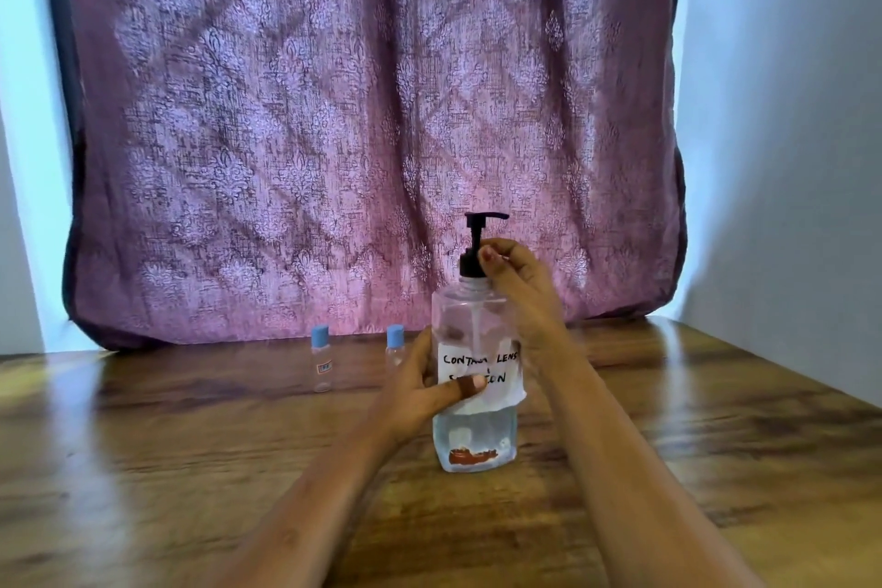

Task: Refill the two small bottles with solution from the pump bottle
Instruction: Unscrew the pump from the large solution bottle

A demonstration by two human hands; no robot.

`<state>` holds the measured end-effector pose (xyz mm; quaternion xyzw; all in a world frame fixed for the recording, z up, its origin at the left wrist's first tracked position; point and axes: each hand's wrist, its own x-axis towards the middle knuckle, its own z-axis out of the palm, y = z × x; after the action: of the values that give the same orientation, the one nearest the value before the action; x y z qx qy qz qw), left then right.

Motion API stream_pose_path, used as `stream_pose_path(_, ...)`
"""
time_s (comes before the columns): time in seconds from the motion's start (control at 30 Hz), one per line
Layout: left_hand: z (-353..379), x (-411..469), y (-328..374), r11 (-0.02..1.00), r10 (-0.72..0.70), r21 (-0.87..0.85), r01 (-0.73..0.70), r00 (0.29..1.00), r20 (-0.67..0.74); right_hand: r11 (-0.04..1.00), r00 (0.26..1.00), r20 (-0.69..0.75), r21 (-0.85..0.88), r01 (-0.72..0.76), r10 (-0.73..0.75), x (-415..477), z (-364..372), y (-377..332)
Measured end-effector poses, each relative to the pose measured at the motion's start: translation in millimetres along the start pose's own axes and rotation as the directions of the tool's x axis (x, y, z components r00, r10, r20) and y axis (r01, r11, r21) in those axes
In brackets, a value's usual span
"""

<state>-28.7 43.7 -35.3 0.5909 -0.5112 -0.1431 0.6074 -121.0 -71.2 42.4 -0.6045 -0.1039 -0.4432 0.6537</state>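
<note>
Two bare forearms reach in from the bottom edge over a glossy wooden surface (167, 468). Between them, a little right of centre, the pump bottle (472, 434) stands upright on the surface, clear-walled, with clear liquid showing in its lower part and a reddish mark near its base. The left hand (420, 389) grips the bottle's body from the left side, its fingers wrapped behind and its thumb lying across the hand-written paper label (496, 360). Higher up, the right hand (513, 270) is curled against the black collar below the pump head (479, 224), fingertips pinching it from the right; the nozzle points right above the hand.

Behind and to the left, both capped in light blue and standing upright on the surface, are the two small bottles. The first small bottle (320, 360) stands well apart from the pump bottle and bears a small label. The second small bottle (395, 344) stands just beside the left hand's knuckles.

At the back hangs a patterned purple curtain (334, 134), with pale wall (787, 110) on either side.
</note>
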Motion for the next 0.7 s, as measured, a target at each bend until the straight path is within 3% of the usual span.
stream_pose_path(0.17, 7, 1, 1, 1.000, 0.022, -0.001, -0.022, 0.999, -0.040, 0.993, 0.999, -0.049, -0.120, 0.007, -0.013, 4, 4, 1)
stream_pose_path(0.5, 4, -4, 8, 0.999, 0.035, -0.036, -0.037, 0.998, -0.048, 0.999, 0.999, 0.028, 0.043, 0.017, -0.018, -3, 5, 3)
stream_pose_path(0.7, 2, -10, 12, 0.997, 0.062, -0.040, -0.064, 0.996, -0.061, 0.989, 0.997, -0.011, -0.129, 0.069, -0.071, -5, 16, 2)
